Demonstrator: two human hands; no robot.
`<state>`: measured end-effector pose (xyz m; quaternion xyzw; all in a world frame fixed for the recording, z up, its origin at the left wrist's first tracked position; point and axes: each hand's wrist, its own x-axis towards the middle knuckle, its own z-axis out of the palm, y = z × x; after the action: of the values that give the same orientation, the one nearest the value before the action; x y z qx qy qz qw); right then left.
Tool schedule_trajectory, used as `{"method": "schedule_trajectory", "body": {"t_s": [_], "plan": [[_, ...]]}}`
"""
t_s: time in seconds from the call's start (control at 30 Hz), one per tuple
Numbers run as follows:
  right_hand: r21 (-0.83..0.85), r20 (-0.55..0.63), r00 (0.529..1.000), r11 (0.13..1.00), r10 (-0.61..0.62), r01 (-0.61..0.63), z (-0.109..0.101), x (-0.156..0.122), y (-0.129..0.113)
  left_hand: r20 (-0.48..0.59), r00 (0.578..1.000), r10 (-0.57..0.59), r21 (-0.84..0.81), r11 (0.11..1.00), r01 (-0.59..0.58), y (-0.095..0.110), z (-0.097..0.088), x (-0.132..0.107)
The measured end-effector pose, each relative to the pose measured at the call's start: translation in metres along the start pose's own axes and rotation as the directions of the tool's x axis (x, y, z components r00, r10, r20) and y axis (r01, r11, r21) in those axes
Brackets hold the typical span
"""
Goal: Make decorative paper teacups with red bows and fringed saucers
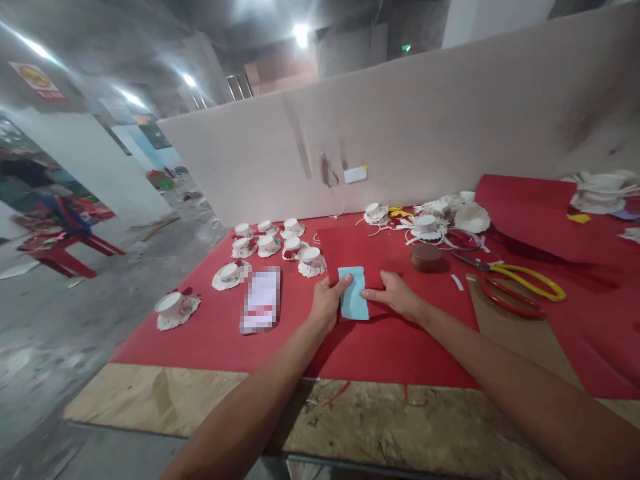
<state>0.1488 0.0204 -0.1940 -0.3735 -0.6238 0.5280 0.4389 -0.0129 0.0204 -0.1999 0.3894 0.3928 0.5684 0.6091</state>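
Observation:
A light blue piece of paper (354,303) is held up above the red sheet over the table. My left hand (326,305) pinches its left side, thumb lying on the front face. From the other side my right hand (400,295) presses its thumb onto the right edge; its fingers are behind and mostly hidden. Red material shows between the blue paper and my right hand, but I cannot tell whether it is a separate piece in my grip. Just beyond my right hand sits a round brown roll (426,256).
Several white cup-shaped pieces with frilly rims (311,259) stand on the left. A pixelated rectangle (261,300) lies nearby. Scissors with yellow and red handles (523,283) lie right, near cardboard (525,340). A white upright panel (425,127) bounds the back; a red stool (65,250) stands far left.

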Motion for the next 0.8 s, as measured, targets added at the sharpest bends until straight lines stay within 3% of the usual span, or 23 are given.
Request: {"method": "schedule_trajectory", "body": {"t_s": [0.2, 0.4, 0.57, 0.8], "plan": [[0.108, 0.042, 0.999, 0.994, -0.021, 0.016, -0.0005, 0.0005, 0.0025, -0.01, 1.0, -0.022, 0.015, 1.0, 0.022, 0.0018, 0.0014, -0.0008], [0.162, -0.029, 0.999, 0.987, -0.018, 0.022, 0.0014, -0.0001, 0.0012, 0.024, 1.0, -0.016, 0.099, 0.995, 0.014, 0.0043, 0.0042, -0.0049], [0.23, -0.044, 0.998, 0.972, 0.053, -0.042, 0.0043, 0.0022, 0.0051, 0.005, 1.0, 0.017, 0.061, 0.998, -0.017, 0.0006, 0.0016, -0.0018], [0.295, -0.064, 0.997, 0.955, 0.05, -0.029, 0.0066, 0.003, 0.006, 0.017, 0.999, 0.048, 0.04, 0.998, -0.048, 0.0037, -0.0022, 0.0012]]}}
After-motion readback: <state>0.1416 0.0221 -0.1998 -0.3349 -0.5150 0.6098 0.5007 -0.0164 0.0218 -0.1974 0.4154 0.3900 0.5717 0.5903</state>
